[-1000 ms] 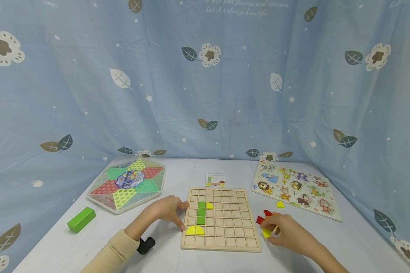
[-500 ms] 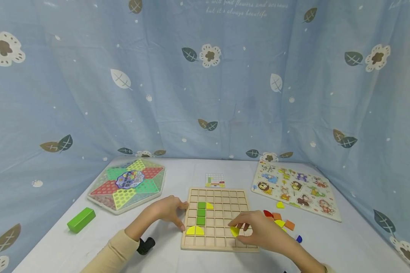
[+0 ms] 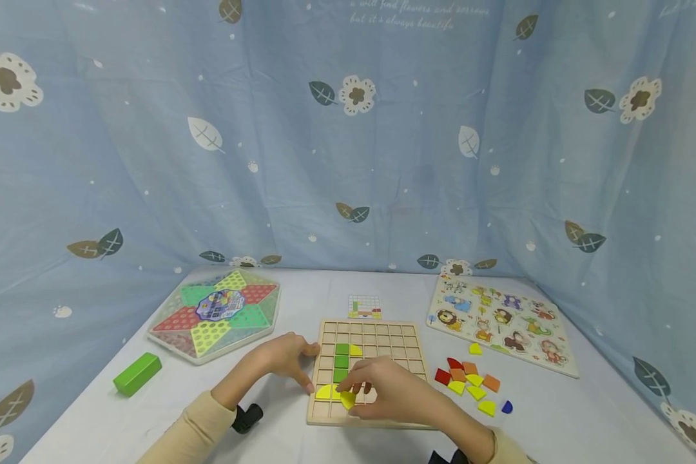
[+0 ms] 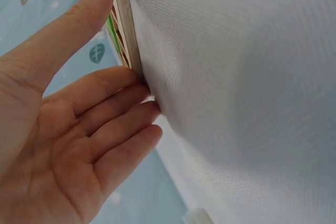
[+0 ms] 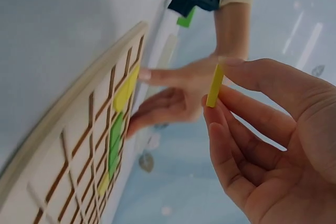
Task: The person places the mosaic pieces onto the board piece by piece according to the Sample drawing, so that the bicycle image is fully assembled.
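A wooden grid board lies flat in front of me, with green squares stacked in one column and yellow quarter-round pieces in some cells. My right hand pinches another yellow quarter-round piece between thumb and fingertips, over the lower left part of the board. The right wrist view shows this piece edge-on, held apart from the board. At the board's left edge, my left hand touches the rim with thumb and fingers spread; in the left wrist view its fingers are fairly straight against the wood.
Loose yellow, orange, red and blue pieces lie to the board's right. A pattern card sits beyond the board. An animal puzzle is at back right, a star game board at back left, near a green block.
My right hand has carried the yellow quarter-round piece leftward from the loose pieces across to the board's lower left. My left hand has stayed at the board's edge.
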Available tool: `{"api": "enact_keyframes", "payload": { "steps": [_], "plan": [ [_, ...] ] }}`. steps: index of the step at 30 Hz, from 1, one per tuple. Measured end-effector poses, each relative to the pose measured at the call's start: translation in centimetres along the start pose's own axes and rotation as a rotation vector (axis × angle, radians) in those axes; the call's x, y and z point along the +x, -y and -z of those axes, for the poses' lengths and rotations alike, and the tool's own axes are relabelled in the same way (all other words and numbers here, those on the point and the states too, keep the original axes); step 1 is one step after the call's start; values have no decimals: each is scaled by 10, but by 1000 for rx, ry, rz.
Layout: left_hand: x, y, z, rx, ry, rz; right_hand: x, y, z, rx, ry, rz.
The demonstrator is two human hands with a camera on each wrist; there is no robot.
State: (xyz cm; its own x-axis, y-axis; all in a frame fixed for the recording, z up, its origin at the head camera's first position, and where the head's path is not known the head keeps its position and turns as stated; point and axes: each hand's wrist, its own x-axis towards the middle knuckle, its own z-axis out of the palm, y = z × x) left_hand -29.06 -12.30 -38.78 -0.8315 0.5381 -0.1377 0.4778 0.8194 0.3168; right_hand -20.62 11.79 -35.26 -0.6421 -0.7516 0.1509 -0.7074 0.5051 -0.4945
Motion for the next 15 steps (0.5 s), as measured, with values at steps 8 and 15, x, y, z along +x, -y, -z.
{"api": "enact_keyframes", "payload": {
  "steps": [8, 15],
  "plan": [
    [-1, 1, 0, -14, 5, -38, 23, 1, -18, -45, 31, 65],
    [-1, 2, 0, -32, 2, -55, 37, -7, -33, -47, 32, 65]
  ]
}}
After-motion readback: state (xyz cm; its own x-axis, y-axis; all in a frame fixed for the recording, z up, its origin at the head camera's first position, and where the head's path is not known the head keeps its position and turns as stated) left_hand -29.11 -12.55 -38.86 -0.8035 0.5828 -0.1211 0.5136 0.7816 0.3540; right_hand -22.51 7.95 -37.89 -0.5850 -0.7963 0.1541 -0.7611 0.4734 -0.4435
